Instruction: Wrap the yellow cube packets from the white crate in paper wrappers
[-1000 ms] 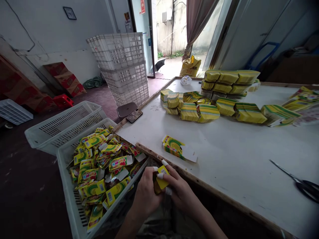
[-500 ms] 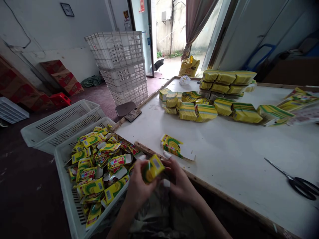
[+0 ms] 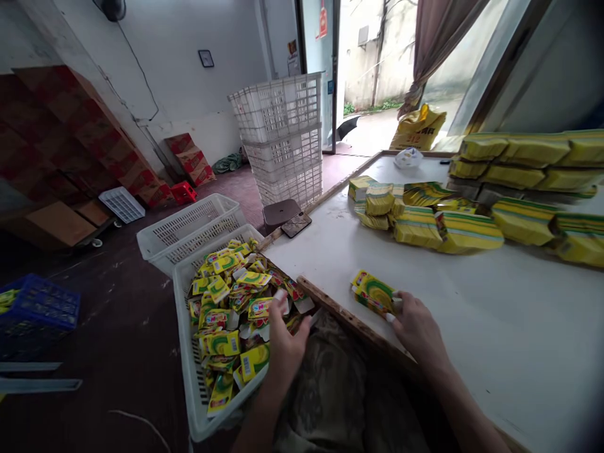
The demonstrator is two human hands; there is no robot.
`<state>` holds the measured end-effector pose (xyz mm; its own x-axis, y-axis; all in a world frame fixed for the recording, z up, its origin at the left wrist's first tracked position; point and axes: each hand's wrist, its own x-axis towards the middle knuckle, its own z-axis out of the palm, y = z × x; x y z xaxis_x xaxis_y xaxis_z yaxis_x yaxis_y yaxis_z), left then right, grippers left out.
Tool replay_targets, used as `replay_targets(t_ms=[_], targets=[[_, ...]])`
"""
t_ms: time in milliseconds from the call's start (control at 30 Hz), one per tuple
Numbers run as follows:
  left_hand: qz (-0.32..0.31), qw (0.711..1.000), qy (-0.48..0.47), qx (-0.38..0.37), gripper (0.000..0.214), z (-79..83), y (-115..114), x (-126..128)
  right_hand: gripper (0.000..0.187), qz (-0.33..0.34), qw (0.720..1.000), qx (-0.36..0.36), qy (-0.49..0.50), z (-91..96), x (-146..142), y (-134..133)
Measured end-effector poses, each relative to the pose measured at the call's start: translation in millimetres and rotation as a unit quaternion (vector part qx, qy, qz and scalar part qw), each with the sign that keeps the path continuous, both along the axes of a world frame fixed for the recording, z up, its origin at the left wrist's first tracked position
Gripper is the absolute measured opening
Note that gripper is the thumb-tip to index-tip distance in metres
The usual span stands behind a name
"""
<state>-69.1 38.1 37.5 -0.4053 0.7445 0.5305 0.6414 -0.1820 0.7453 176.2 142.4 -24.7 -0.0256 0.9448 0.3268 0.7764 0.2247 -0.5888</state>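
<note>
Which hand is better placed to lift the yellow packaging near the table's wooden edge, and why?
The right hand, I'd judge: its fingertips are at one end of the yellow packaging on the table. The left hand is open by the crate, farther from that packaging.

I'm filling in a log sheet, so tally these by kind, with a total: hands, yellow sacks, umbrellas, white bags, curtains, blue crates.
Hands: 2, left hand and right hand
Yellow sack: 1
Umbrella: 1
White bag: 1
Curtain: 1
Blue crate: 1
Total: 7
</note>
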Motion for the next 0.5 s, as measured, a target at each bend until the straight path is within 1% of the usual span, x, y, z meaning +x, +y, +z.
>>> replay_targets(t_ms=[67,100,167,200,233,300,333,367,400,433,467,500], targets=[[-0.080,0.992,-0.065,-0.067,0.058,-19.1,-10,18,0.044,-0.018,0.999,0.000,0.039,1.3,0,-4],[-0.118,0.984,-0.100,-0.091,0.061,-24.2,-14,25,0.044,-0.027,0.997,-0.002,0.077,3.2,0,-8],[-0.194,0.959,-0.173,-0.114,0.074,-26.4,-19,34,0.047,-0.022,0.983,-0.008,0.183,10.0,-4,-22],[-0.229,0.944,-0.211,-0.107,0.082,-24.3,-20,39,0.048,0.003,0.970,-0.015,0.243,14.9,-9,-32],[-0.261,0.927,-0.253,-0.090,0.088,-20.7,-19,44,0.051,0.042,0.952,-0.025,0.301,20.5,-14,-44],[-0.302,0.886,-0.348,-0.051,0.089,-11.1,-14,56,0.053,0.169,0.897,-0.068,0.404,32.9,-28,-72],[-0.304,0.867,-0.392,-0.038,0.084,-5.9,-12,62,0.052,0.228,0.864,-0.100,0.438,39.0,-36,-86],[-0.293,0.855,-0.427,-0.028,0.076,-1.2,-9,68,0.052,0.283,0.825,-0.138,0.470,44.4,-43,-99],[-0.272,0.852,-0.446,-0.020,0.069,2.8,-7,73,0.051,0.317,0.789,-0.172,0.497,48.8,-49,-110],[-0.245,0.859,-0.450,-0.011,0.062,5.6,-6,78,0.052,0.337,0.767,-0.194,0.510,51.9,-54,-119],[-0.219,0.870,-0.442,0.003,0.056,7.2,-5,81,0.052,0.349,0.754,-0.208,0.516,53.6,-58,-125],[-0.198,0.881,-0.430,0.017,0.051,7.4,-6,82,0.053,0.353,0.751,-0.212,0.516,54.2,-59,-128]])
